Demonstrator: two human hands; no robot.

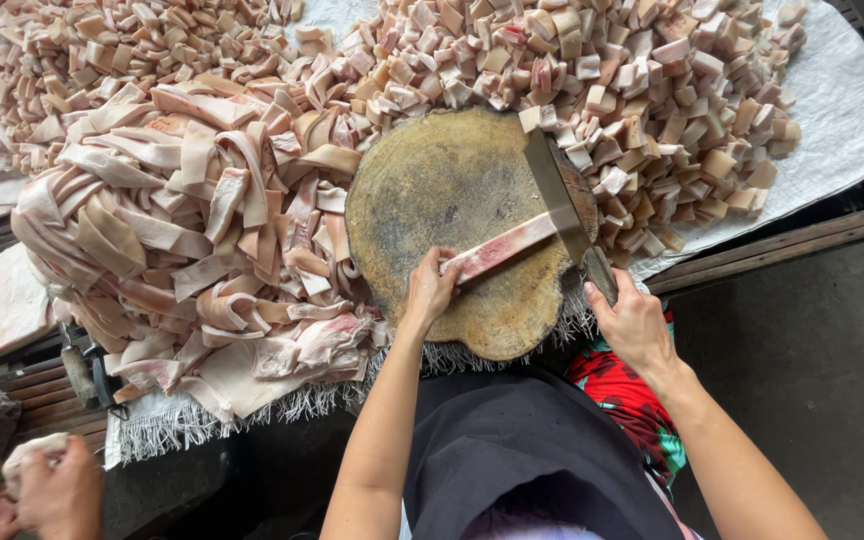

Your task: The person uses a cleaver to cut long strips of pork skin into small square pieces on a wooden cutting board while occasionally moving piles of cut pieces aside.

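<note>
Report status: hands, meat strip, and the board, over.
Left hand pins meat strip on round wooden board. Right hand grips cleaver, blade on strip's far end. Cut cubes crowd board's far edge.

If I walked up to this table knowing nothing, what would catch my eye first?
Probably the great heaps of pale pink meat: long strips piled on the left, small cut cubes spread across the top and right. In the middle lies a round wooden chopping block, where the left hand steadies one strip while the right hand holds a cleaver across it. Another person's hand shows at the bottom left corner.
</note>
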